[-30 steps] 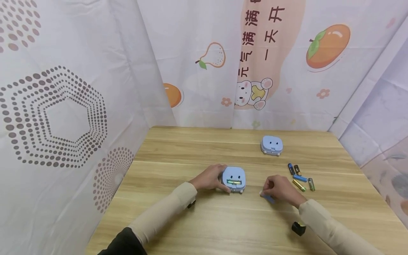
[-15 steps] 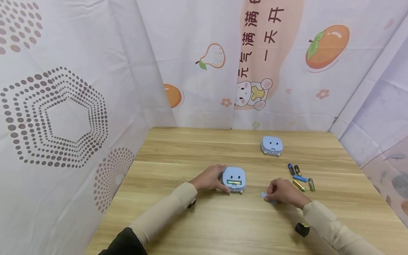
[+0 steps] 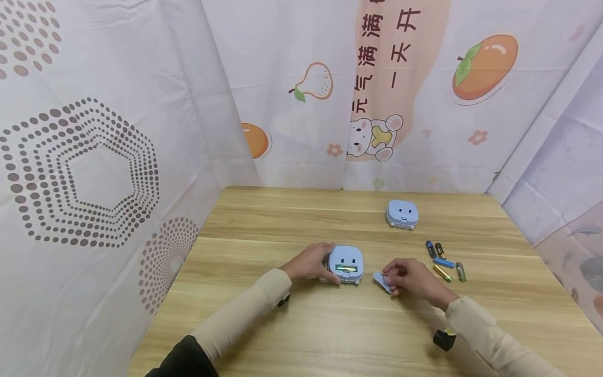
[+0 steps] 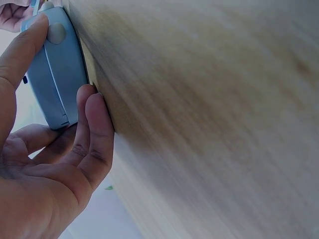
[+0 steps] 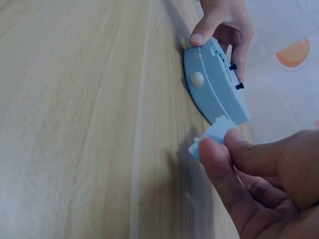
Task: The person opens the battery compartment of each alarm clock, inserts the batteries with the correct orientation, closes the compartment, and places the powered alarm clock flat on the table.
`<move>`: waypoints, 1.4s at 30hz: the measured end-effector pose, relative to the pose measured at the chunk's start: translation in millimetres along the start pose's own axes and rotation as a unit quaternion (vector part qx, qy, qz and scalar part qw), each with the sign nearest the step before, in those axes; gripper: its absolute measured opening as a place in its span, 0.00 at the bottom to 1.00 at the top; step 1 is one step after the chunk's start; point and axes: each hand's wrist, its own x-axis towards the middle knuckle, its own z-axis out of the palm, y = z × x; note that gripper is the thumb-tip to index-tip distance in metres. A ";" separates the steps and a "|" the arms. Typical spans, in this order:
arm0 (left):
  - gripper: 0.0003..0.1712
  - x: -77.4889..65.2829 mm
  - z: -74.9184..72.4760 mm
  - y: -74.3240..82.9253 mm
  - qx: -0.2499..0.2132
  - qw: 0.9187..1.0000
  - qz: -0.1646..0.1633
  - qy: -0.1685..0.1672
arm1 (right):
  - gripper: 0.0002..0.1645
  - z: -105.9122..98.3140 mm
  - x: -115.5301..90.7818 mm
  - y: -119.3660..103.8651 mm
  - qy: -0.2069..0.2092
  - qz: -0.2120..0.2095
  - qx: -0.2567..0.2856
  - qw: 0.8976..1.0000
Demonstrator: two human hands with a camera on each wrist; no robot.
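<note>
My left hand grips the left side of a light-blue, rounded plastic case with two dark eye dots. A battery lies in the open slot on its top. In the left wrist view the thumb rests along the case near a white knob foot, fingers round the other side. To the right of the case, my right hand pinches a small light-blue battery cover between thumb and forefinger, tilted just above the table. In the right wrist view the cover's small tabs show, and its end overlaps the case.
A second light-blue case with a face stands at the back right. Several loose batteries lie on the wooden table right of my right hand. Patterned white curtains bound the table at the back and sides.
My right hand has turned the battery cover in its fingers and shifted it left, nearer the case. The left hand and the case have stayed in place.
</note>
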 end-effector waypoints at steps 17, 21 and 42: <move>0.62 -0.2 0.9 0.1 -0.005 1.000 0.006 -0.002 | 0.11 5.9 -0.1 -7.7 -0.024 -0.040 -0.041 0.998; 0.61 -0.5 0.1 0.9 -0.005 1.000 0.006 0.000 | 0.09 14.0 1.2 -13.2 0.015 -0.097 -0.100 0.990; 0.54 1.0 -2.2 -0.2 -0.005 0.999 0.036 0.011 | 0.13 68.2 21.1 -46.1 0.168 -0.383 -0.435 0.797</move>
